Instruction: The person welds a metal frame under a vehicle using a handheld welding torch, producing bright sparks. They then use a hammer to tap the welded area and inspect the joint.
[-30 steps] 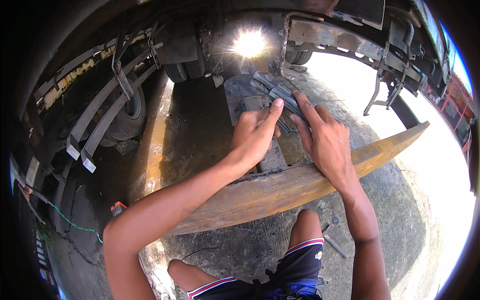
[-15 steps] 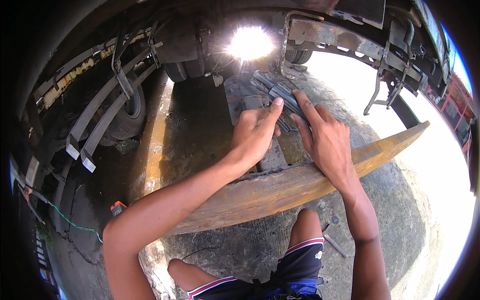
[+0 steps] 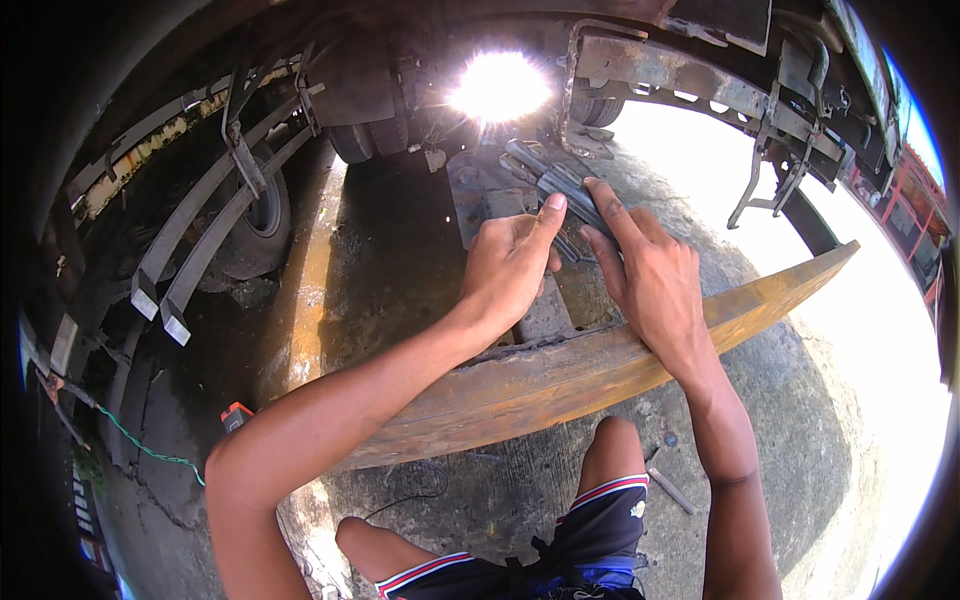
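A grey metal piece (image 3: pixel 570 188), ridged and with rod-like ends, slants in front of me beyond the rusty beam. My right hand (image 3: pixel 650 255) is closed on its near right side, with the thumb and forefinger along it. My left hand (image 3: pixel 510 265) is closed against its left side with the thumb up on it. The left fingers are mostly hidden, but a thin dark bar shows between the two hands. The curved rusty steel beam (image 3: pixel 520 400) runs crosswise under my wrists. A flat steel bar (image 3: pixel 545 318) joins its far side.
A blinding white glare (image 3: pixel 500 88) burns ahead under a truck frame (image 3: pixel 680 75). Two steel bars (image 3: pixel 205 210) jut toward me at left, near a tyre (image 3: pixel 265 205). A hammer (image 3: pixel 668 485) lies by my knee. A green wire (image 3: pixel 150 447) and an orange-and-grey object (image 3: pixel 236 414) are at left.
My hands and the metal piece hold almost the same place. The glare is slightly larger, and a few small bright specks show below it.
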